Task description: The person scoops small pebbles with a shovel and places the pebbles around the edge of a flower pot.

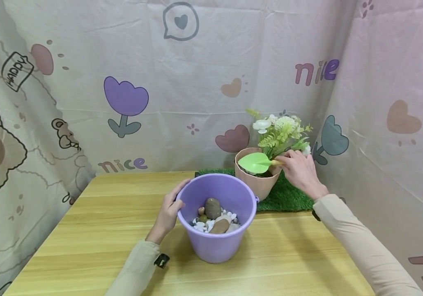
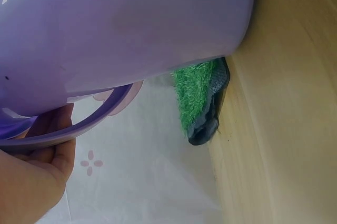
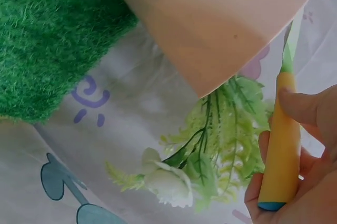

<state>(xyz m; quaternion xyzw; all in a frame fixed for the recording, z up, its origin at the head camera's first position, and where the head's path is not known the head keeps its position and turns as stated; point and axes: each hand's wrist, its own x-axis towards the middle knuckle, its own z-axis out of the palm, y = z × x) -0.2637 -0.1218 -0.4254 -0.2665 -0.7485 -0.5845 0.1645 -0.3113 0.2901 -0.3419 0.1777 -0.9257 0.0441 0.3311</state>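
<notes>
My left hand (image 1: 168, 211) grips the rim of a lilac bucket (image 1: 217, 246) at its left side, thumb inside in the head view. Inside the bucket lie large smooth stones (image 1: 213, 208) and many small white pebbles (image 1: 199, 226). My right hand (image 1: 300, 170) holds a small garden trowel (image 1: 255, 163) by its yellow handle (image 3: 280, 140). The trowel's light green blade is over the mouth of a pink flowerpot (image 1: 257, 185). Dark soil shows partly inside the pot. White artificial flowers with green leaves (image 1: 281, 131) rise at the pot's back right.
The pot stands on a piece of green artificial turf (image 1: 289, 195) at the back right of the wooden table (image 1: 122, 230). A printed cloth (image 1: 182, 82) hangs behind and along both sides.
</notes>
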